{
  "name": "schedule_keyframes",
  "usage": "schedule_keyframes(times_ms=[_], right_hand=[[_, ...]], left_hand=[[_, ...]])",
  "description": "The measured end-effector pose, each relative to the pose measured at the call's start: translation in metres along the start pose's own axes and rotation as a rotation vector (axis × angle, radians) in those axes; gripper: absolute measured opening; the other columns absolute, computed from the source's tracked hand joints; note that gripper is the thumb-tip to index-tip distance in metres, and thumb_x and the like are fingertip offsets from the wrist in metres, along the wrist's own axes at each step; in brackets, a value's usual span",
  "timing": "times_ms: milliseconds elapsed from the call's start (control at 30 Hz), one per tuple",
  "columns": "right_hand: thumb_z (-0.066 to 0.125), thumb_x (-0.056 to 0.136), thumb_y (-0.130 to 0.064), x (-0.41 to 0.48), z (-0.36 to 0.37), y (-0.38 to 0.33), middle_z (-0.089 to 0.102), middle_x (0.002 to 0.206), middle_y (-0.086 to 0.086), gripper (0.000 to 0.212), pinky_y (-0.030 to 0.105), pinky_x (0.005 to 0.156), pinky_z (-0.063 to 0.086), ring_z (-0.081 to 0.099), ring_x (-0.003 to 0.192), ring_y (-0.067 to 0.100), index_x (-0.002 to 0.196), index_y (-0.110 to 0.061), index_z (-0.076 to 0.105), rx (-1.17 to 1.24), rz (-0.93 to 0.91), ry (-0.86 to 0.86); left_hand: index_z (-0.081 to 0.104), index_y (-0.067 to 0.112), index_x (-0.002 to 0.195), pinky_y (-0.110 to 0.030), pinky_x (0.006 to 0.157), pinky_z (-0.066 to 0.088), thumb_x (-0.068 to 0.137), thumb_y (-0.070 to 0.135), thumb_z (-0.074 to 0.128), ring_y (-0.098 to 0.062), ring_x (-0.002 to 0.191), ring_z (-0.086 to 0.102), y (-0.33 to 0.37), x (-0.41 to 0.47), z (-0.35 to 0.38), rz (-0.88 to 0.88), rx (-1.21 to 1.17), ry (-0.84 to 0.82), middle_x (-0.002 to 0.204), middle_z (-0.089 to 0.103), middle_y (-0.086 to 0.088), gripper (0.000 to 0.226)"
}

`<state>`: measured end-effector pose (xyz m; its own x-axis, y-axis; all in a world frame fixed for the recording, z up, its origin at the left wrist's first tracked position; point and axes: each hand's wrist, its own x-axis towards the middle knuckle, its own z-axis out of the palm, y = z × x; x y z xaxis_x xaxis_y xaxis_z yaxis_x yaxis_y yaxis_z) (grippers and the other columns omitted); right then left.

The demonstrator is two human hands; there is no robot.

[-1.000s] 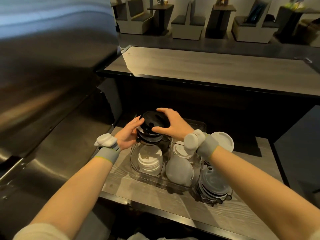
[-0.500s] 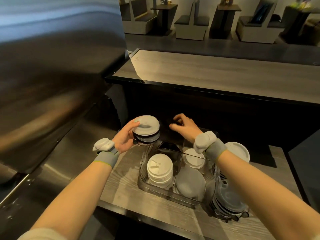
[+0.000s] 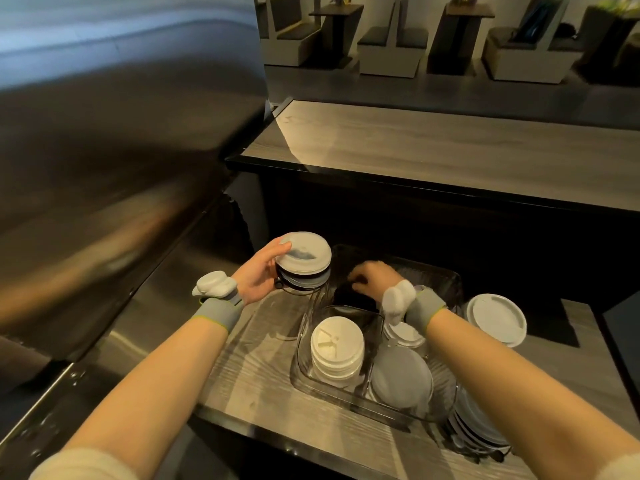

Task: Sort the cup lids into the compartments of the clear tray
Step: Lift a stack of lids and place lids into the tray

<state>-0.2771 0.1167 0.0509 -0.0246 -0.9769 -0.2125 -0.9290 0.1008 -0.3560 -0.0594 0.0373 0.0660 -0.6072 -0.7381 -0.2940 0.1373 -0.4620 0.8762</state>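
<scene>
Wood counter (image 3: pixel 263 368), clear tray (image 3: pixel 300 344): left hand (image 3: pixel 258 275) grips lid stack (image 3: pixel 304 263) just left of far-left compartment; right hand (image 3: pixel 372 277) sits nearer, curled over black lids (image 3: pixel 353 301) there, hold unclear.

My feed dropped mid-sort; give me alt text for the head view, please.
The left hand holds a short stack of lids, white on top, just left of the clear tray, while the right hand curls over black lids in its far-left compartment. Stacks of white lids and grey lids fill the other compartments.
</scene>
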Motion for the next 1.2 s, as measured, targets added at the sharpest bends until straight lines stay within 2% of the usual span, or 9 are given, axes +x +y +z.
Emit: schedule_keyframes(times_ms=[67,133,300,533,700,800,933,1033,1200], right_hand=[[0.050,0.093,-0.021,-0.004,-0.013,-0.010,0.059,0.125,0.012,0.031,0.034,0.097,0.043,0.055,0.116,0.027,0.121,-0.010,0.057,0.323,-0.022,0.232],[0.056,0.090,-0.032,-0.011,-0.025,-0.023,0.051,0.134,0.006,0.044,0.026,0.098,0.038,0.048,0.123,0.019,0.131,-0.015,0.048,0.567,-0.124,0.250],[0.070,0.077,-0.042,-0.021,-0.032,-0.042,0.041,0.142,0.006,0.078,0.031,0.105,0.032,0.036,0.130,0.020,0.141,-0.017,0.033,0.412,-0.216,0.174],[0.067,0.082,-0.027,-0.037,-0.030,-0.031,0.048,0.131,0.004,0.058,0.022,0.093,0.037,0.046,0.113,0.011,0.132,-0.016,0.040,0.811,-0.128,0.176],[0.063,0.085,-0.027,-0.054,-0.035,-0.016,0.049,0.117,-0.001,0.044,0.014,0.081,0.040,0.047,0.107,0.013,0.123,-0.017,0.044,0.895,-0.098,0.241],[0.065,0.083,-0.026,-0.067,-0.035,0.000,0.047,0.115,0.003,0.035,0.024,0.089,0.039,0.046,0.107,0.019,0.112,-0.023,0.045,0.806,-0.091,0.219],[0.072,0.076,-0.031,-0.096,-0.026,0.025,0.046,0.103,-0.003,0.040,0.022,0.077,0.038,0.045,0.095,0.016,0.107,-0.025,0.046,0.432,-0.079,-0.050],[0.072,0.072,-0.038,-0.111,-0.015,0.039,0.040,0.105,-0.001,0.048,0.027,0.080,0.033,0.038,0.099,0.016,0.108,-0.024,0.045,0.147,-0.078,-0.192],[0.069,0.064,-0.049,-0.124,-0.005,0.042,0.035,0.109,0.000,0.057,0.036,0.080,0.038,0.034,0.097,0.019,0.108,-0.026,0.041,-0.159,-0.195,-0.201]], left_hand=[[0.061,0.027,0.106,-0.031,0.078,0.055,0.093,0.019,0.045,-0.014,0.087,0.069,-0.002,0.000,0.003,0.007,0.046,-0.008,0.091,0.075,0.004,0.023],[0.060,0.029,0.109,-0.032,0.082,0.053,0.091,0.020,0.047,-0.015,0.092,0.068,-0.003,0.000,0.008,0.014,0.093,-0.027,0.097,0.073,0.003,0.024],[0.058,0.033,0.117,-0.040,0.093,0.046,0.087,0.032,0.051,-0.021,0.105,0.061,-0.007,-0.001,0.025,-0.007,0.127,-0.044,0.113,0.065,-0.002,0.031],[0.065,0.029,0.108,-0.036,0.083,0.050,0.093,0.050,0.037,-0.017,0.096,0.068,-0.018,-0.006,0.034,-0.061,0.052,-0.004,0.100,0.075,0.001,0.038],[0.055,0.028,0.126,-0.034,0.078,0.045,0.096,0.028,0.044,-0.021,0.100,0.058,-0.025,-0.011,0.043,0.015,0.076,0.054,0.111,0.064,-0.001,0.032],[0.045,0.019,0.137,-0.032,0.075,0.043,0.096,0.020,0.044,-0.019,0.095,0.055,-0.027,-0.011,0.045,0.047,0.039,0.137,0.106,0.060,-0.002,0.041],[0.047,0.021,0.134,-0.029,0.076,0.044,0.096,0.021,0.045,-0.019,0.100,0.054,-0.031,-0.012,0.051,0.038,0.002,0.201,0.100,0.060,0.003,0.038],[0.047,0.022,0.134,-0.029,0.077,0.044,0.096,0.022,0.045,-0.017,0.094,0.056,-0.033,-0.011,0.054,0.026,-0.021,0.213,0.100,0.060,0.002,0.038],[0.046,0.022,0.136,-0.027,0.075,0.045,0.095,0.023,0.046,-0.014,0.094,0.056,-0.040,-0.012,0.066,0.015,-0.013,0.213,0.106,0.060,0.002,0.041]])
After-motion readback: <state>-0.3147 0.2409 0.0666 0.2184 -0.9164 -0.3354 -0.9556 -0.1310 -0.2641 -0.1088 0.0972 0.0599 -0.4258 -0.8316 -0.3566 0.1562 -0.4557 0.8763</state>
